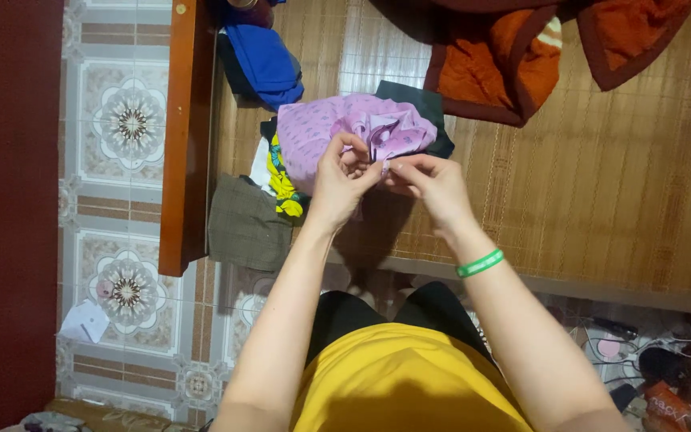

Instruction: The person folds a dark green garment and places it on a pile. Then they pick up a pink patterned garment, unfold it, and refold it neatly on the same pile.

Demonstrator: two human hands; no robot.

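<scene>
A lilac patterned garment (337, 128) lies bunched on a woven bamboo mat (601, 184). My left hand (342, 178) and my right hand (432, 184) meet over its near edge, both pinching a fold of the lilac cloth between fingertips. A green band (479, 263) circles my right wrist. Under the lilac garment lie a yellow printed cloth (283, 186) and a dark green cloth (417, 98).
A blue garment (264, 62) sits at the mat's far left, an olive checked cloth (245, 226) hangs over the near edge. An orange-and-maroon blanket (505, 64) lies at the back. A wooden bed rail (187, 128) borders patterned floor tiles (125, 200). Cables and small items (649, 360) lie at lower right.
</scene>
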